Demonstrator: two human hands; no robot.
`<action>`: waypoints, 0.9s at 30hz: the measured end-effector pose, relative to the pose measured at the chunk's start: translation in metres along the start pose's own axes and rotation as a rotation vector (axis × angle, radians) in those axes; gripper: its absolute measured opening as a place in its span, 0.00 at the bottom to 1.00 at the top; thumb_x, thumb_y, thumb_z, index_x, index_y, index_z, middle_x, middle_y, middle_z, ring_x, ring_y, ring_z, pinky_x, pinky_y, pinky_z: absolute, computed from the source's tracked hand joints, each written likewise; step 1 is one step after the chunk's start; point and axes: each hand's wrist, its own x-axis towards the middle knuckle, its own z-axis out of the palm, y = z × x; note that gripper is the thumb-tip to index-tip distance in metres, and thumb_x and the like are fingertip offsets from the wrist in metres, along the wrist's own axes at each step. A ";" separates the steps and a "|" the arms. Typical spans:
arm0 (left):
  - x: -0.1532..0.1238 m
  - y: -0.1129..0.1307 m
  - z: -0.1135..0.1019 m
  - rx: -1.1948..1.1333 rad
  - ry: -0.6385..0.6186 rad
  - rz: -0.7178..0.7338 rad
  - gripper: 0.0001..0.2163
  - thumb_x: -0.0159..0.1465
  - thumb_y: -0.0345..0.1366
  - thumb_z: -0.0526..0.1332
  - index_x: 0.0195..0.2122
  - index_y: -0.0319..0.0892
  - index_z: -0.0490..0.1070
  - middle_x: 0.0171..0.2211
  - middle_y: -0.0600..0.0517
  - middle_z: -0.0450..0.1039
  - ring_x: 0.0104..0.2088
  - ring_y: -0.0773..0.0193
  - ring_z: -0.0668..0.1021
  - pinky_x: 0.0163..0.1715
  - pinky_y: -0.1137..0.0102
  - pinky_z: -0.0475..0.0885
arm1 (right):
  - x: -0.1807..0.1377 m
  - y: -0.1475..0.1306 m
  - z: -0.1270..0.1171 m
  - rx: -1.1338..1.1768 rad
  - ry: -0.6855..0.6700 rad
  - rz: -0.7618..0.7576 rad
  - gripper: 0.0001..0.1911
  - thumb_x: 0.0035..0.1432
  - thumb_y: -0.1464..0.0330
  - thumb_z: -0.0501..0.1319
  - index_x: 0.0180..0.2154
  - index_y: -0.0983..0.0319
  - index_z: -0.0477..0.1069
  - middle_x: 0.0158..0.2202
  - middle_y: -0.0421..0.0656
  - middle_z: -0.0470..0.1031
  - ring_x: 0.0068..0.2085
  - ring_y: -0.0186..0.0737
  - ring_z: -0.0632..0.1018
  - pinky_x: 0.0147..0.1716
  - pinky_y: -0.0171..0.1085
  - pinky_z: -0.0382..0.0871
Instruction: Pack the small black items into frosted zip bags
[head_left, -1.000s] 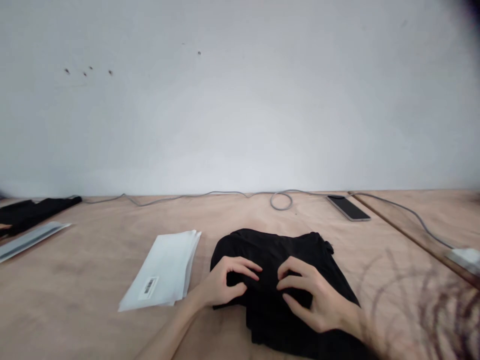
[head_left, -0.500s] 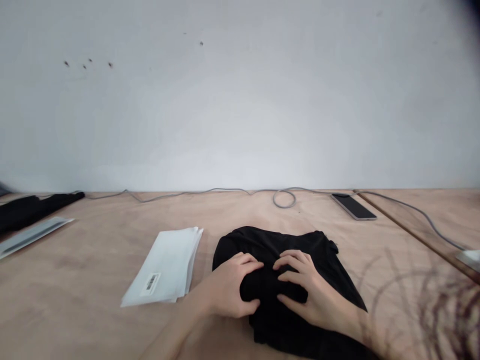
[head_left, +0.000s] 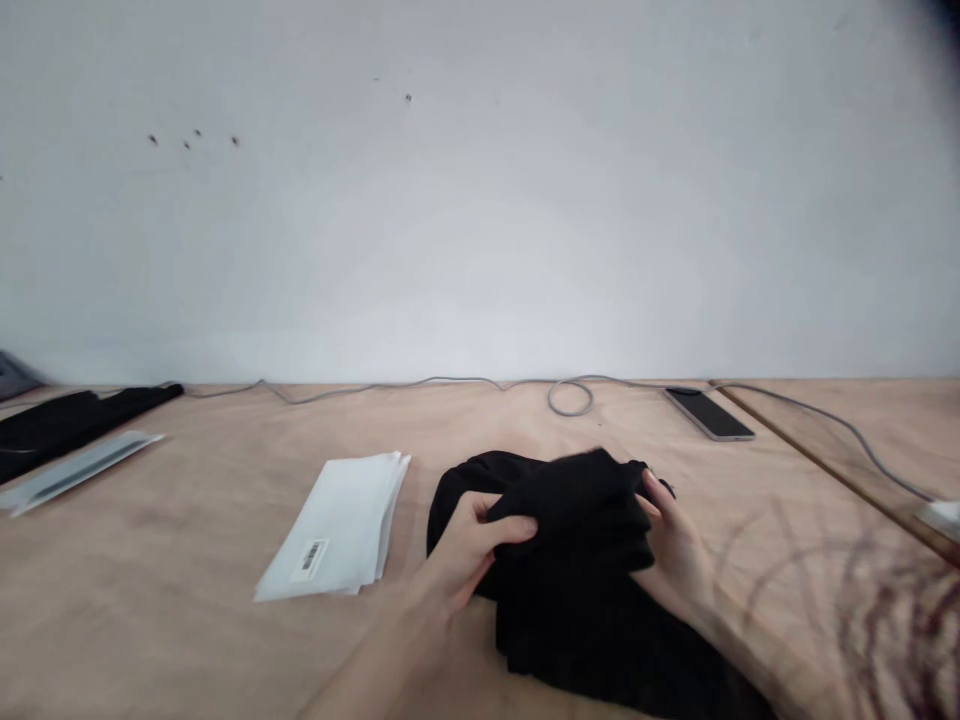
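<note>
A black garment [head_left: 577, 580] lies bunched on the wooden table [head_left: 187, 620] in front of me. My left hand [head_left: 469, 545] grips its left side, thumb over a raised fold, fingers closed on the cloth. My right hand [head_left: 675, 550] holds the right side of the same fold, fingers curled around the fabric's edge. The fold between both hands is lifted off the rest of the garment.
A stack of white plastic bags [head_left: 337, 525] with a barcode label lies just left of the garment. A phone [head_left: 709, 413] and a grey cable [head_left: 570, 398] sit at the back by the wall. More black cloth [head_left: 67, 420] and a packaged item [head_left: 79, 467] lie far left.
Both hands left the top of the garment, moved to its sides and raised a fold of cloth between them. The view shifted slightly.
</note>
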 end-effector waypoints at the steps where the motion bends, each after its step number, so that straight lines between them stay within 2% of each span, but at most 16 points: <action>1: 0.003 -0.006 0.004 -0.148 0.040 -0.042 0.10 0.49 0.39 0.74 0.22 0.41 0.74 0.22 0.57 0.72 0.25 0.68 0.74 0.29 0.73 0.69 | 0.002 0.000 0.001 0.039 -0.036 0.023 0.27 0.58 0.43 0.57 0.45 0.53 0.80 0.50 0.46 0.83 0.57 0.56 0.77 0.60 0.54 0.66; 2: 0.007 -0.012 0.007 -0.236 0.068 -0.063 0.12 0.47 0.39 0.75 0.21 0.41 0.73 0.21 0.57 0.72 0.25 0.68 0.74 0.29 0.73 0.69 | 0.003 0.002 0.002 0.067 -0.076 0.040 0.28 0.58 0.42 0.56 0.44 0.54 0.81 0.50 0.47 0.83 0.59 0.57 0.76 0.62 0.55 0.64; 4: 0.014 -0.020 0.013 -0.226 0.097 -0.063 0.12 0.47 0.40 0.75 0.23 0.40 0.74 0.23 0.54 0.74 0.27 0.66 0.76 0.31 0.71 0.71 | 0.004 0.006 0.002 0.102 -0.142 0.045 0.32 0.57 0.39 0.55 0.46 0.56 0.80 0.52 0.49 0.82 0.61 0.58 0.74 0.63 0.56 0.62; 7: 0.021 -0.026 0.022 0.105 0.162 0.044 0.10 0.53 0.41 0.72 0.27 0.39 0.78 0.27 0.50 0.79 0.30 0.60 0.79 0.33 0.68 0.71 | 0.003 0.018 -0.001 0.070 -0.151 -0.033 0.33 0.51 0.40 0.62 0.51 0.53 0.78 0.55 0.46 0.80 0.63 0.58 0.72 0.65 0.56 0.61; 10: 0.019 -0.026 0.030 0.406 0.208 0.228 0.08 0.56 0.40 0.70 0.31 0.42 0.80 0.32 0.49 0.80 0.36 0.55 0.80 0.36 0.66 0.72 | 0.002 0.029 -0.004 -0.116 0.018 -0.120 0.30 0.47 0.53 0.74 0.53 0.48 0.76 0.56 0.41 0.80 0.62 0.56 0.74 0.65 0.54 0.62; 13: 0.008 -0.019 0.026 0.727 0.132 0.376 0.11 0.58 0.43 0.68 0.41 0.46 0.79 0.40 0.49 0.80 0.39 0.56 0.80 0.37 0.66 0.74 | 0.002 0.030 -0.002 -0.333 0.249 -0.171 0.32 0.43 0.63 0.77 0.52 0.47 0.76 0.54 0.38 0.82 0.60 0.54 0.76 0.66 0.52 0.64; 15: -0.002 -0.011 0.005 1.002 0.228 0.401 0.15 0.62 0.46 0.65 0.48 0.48 0.76 0.46 0.49 0.78 0.40 0.56 0.80 0.40 0.65 0.74 | 0.002 0.024 0.000 -0.366 0.324 -0.168 0.31 0.44 0.62 0.77 0.52 0.47 0.75 0.53 0.37 0.82 0.61 0.54 0.75 0.65 0.50 0.67; 17: -0.012 -0.001 -0.032 1.286 0.516 0.312 0.15 0.66 0.47 0.57 0.49 0.46 0.73 0.47 0.46 0.78 0.43 0.53 0.80 0.43 0.63 0.73 | 0.001 0.015 0.002 -0.325 0.324 -0.113 0.28 0.49 0.59 0.75 0.52 0.47 0.75 0.54 0.37 0.81 0.61 0.54 0.75 0.62 0.49 0.70; 18: -0.017 0.004 -0.054 1.406 0.676 0.182 0.16 0.68 0.47 0.53 0.49 0.44 0.72 0.46 0.43 0.78 0.44 0.50 0.81 0.42 0.61 0.73 | 0.001 0.010 0.002 -0.302 0.312 -0.081 0.26 0.50 0.58 0.73 0.52 0.48 0.74 0.54 0.37 0.81 0.60 0.54 0.76 0.61 0.49 0.72; 19: -0.022 0.008 -0.078 1.494 0.773 0.028 0.19 0.69 0.47 0.50 0.50 0.41 0.71 0.47 0.40 0.77 0.44 0.47 0.81 0.41 0.60 0.73 | 0.000 0.006 0.002 -0.283 0.299 -0.055 0.25 0.51 0.58 0.73 0.52 0.48 0.75 0.54 0.38 0.82 0.59 0.55 0.77 0.59 0.49 0.73; 20: -0.025 0.011 -0.100 1.557 0.816 -0.105 0.22 0.69 0.48 0.48 0.52 0.38 0.70 0.48 0.36 0.76 0.44 0.44 0.81 0.39 0.58 0.73 | 0.000 0.003 0.003 -0.271 0.292 -0.043 0.25 0.52 0.58 0.73 0.51 0.49 0.75 0.53 0.39 0.82 0.58 0.55 0.78 0.58 0.49 0.74; 21: -0.028 0.013 -0.120 1.586 0.824 -0.202 0.24 0.69 0.49 0.47 0.53 0.36 0.70 0.49 0.34 0.76 0.44 0.42 0.81 0.38 0.58 0.72 | -0.001 0.002 0.003 -0.263 0.289 -0.037 0.24 0.51 0.58 0.73 0.51 0.49 0.75 0.52 0.40 0.82 0.58 0.56 0.78 0.57 0.49 0.75; 23: -0.033 0.014 -0.151 1.578 0.781 -0.280 0.23 0.69 0.49 0.48 0.53 0.36 0.70 0.47 0.35 0.78 0.44 0.44 0.82 0.38 0.60 0.72 | -0.002 0.001 0.003 -0.261 0.292 -0.023 0.24 0.50 0.59 0.74 0.50 0.50 0.76 0.51 0.41 0.83 0.57 0.57 0.79 0.56 0.50 0.76; 25: -0.035 0.012 -0.166 1.528 0.701 -0.268 0.19 0.68 0.47 0.49 0.48 0.40 0.73 0.41 0.41 0.82 0.42 0.48 0.83 0.37 0.64 0.72 | -0.003 0.002 0.003 -0.267 0.274 -0.001 0.22 0.51 0.59 0.73 0.49 0.51 0.76 0.50 0.42 0.83 0.56 0.58 0.79 0.56 0.51 0.76; 27: -0.038 0.010 -0.170 1.498 0.655 -0.240 0.16 0.68 0.43 0.50 0.40 0.44 0.75 0.36 0.45 0.83 0.40 0.51 0.83 0.35 0.67 0.71 | -0.003 0.004 0.003 -0.273 0.256 0.011 0.21 0.52 0.59 0.73 0.48 0.53 0.76 0.50 0.42 0.83 0.56 0.57 0.80 0.56 0.50 0.76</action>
